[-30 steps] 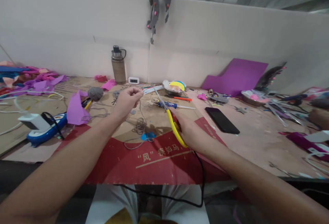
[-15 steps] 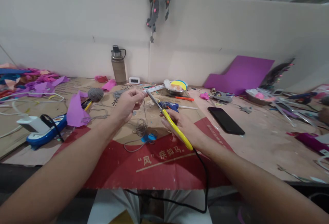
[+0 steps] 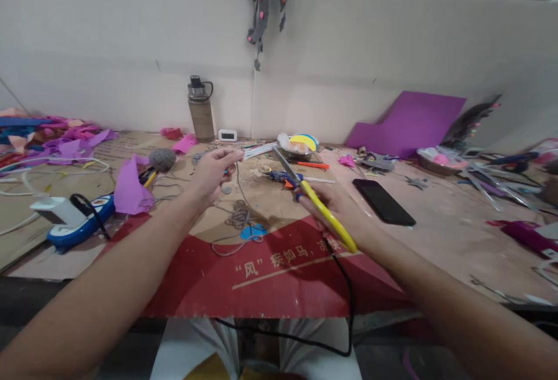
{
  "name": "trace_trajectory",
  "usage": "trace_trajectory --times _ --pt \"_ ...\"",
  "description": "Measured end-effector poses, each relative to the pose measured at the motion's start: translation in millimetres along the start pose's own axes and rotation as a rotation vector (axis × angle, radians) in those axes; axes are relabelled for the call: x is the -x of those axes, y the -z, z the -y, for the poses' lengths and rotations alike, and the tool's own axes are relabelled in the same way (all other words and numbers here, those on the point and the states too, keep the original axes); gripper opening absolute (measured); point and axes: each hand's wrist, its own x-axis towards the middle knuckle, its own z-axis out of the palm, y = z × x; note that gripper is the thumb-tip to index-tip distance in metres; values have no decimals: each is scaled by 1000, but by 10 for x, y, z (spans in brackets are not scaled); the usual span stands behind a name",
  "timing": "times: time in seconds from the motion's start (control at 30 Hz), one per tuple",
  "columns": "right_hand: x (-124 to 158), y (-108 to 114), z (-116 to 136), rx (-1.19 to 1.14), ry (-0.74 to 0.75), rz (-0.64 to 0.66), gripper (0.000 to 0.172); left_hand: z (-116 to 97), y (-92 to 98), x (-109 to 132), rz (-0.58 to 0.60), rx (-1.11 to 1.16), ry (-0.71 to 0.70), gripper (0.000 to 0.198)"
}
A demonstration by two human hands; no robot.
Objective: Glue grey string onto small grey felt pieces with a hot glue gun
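Note:
My left hand (image 3: pixel 215 172) is raised over the cardboard mat (image 3: pixel 270 275), its fingertips pinched on a thin grey thread (image 3: pixel 242 185) that hangs down to a loose tangle of thread (image 3: pixel 239 216) by a blue scrap (image 3: pixel 254 231). My right hand (image 3: pixel 337 208) grips yellow-handled scissors (image 3: pixel 320 208), blades pointing up and left, a short way right of the thread. A blue glue gun (image 3: pixel 285 178) lies just behind the scissors.
A black phone (image 3: pixel 382 202) lies right of my right hand. A grey yarn ball (image 3: pixel 162 159), purple felt (image 3: pixel 127 187), a water bottle (image 3: pixel 200 110) and a small white clock (image 3: pixel 227 135) stand at the left and back. A black cable (image 3: pixel 340 304) runs off the front edge. Craft clutter fills the right side.
My right hand swung the scissors in to the thread at my left fingertips, then drew them back to the right. My left hand stayed raised, still pinching the thread.

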Motion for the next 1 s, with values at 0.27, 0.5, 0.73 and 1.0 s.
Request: trace_trajectory --times 0.27,0.5,0.73,1.0 --pt "511 851 -369 654 -360 -89 37 -49 50 -63 47 150 -19 19" --pt "525 917 -634 894 -311 23 42 -112 21 -38 97 175 -30 19" --pt "62 295 122 236 98 -222 24 -67 -115 79 202 146 23 32" --pt "-494 -516 580 -828 -38 -79 22 -22 -129 115 231 77 -19 42"
